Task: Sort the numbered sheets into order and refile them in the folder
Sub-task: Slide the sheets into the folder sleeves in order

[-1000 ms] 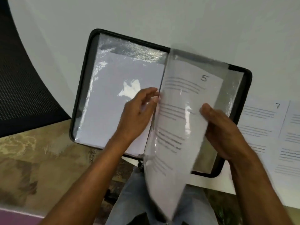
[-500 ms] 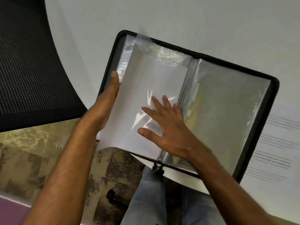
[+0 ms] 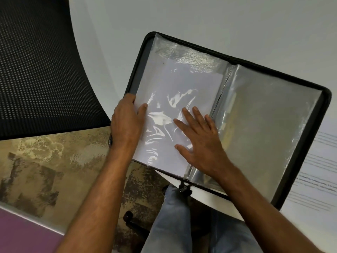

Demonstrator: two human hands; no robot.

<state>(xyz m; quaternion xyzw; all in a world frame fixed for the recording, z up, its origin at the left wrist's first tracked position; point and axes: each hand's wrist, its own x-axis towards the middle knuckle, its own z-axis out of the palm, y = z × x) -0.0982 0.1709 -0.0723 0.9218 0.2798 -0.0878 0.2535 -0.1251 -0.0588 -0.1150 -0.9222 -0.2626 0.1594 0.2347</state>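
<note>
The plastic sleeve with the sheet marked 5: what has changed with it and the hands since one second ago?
The sleeve was turned over to the left and now lies flat. The right hand let go and presses it flat; the left hand moved to grip the folder at its left edge. The folder stays open on the table.

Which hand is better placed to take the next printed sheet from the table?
Right. The right hand lies flat and free on the clear plastic sleeve, nearer the printed sheets; the left hand grips the black zip folder.

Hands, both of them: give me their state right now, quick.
Left hand: grips the folder's left edge, thumb on the sleeve page.
Right hand: open, fingers flat on that page.
</note>
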